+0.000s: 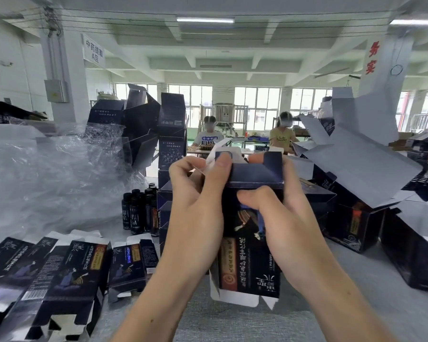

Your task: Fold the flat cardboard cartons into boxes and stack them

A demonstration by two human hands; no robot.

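Head view: a dark printed carton (248, 255) is held upright above the counter (245, 322) at the middle of the picture, with its printed front towards the camera and the lettering upside down. Its far end is half closed, with a dark flap (255, 172) folded across the top. White tabs hang loose at its near end, at 6 o'clock.

The left grip (195, 193), a bare hand, is curled round the carton's left side at 9 o'clock of it. Its thumb lies over the top left corner and its fingers are bent around a white tab there. The right grip (286, 213) wraps the carton's right side at 3 o'clock. Its thumb is pressed on the front face just under the folded flap, and one fingertip shows above the top edge.

At 8 o'clock, flat cartons (67, 267) lie overlapping on the counter, picture side up. A cluster of small dark bottles (140, 211) stands just left of the left grip, at 9 o'clock. Crumpled clear plastic wrap (47, 174) is piled behind them, towards 10 o'clock. At 11 o'clock, behind the hands, folded boxes (171, 124) stand stacked, some with their flaps open. At 3 o'clock, more boxes (353, 223) sit on the counter with pale flaps spread wide. Far off at 12 o'clock, two people (209, 138) sit at another bench under the windows.
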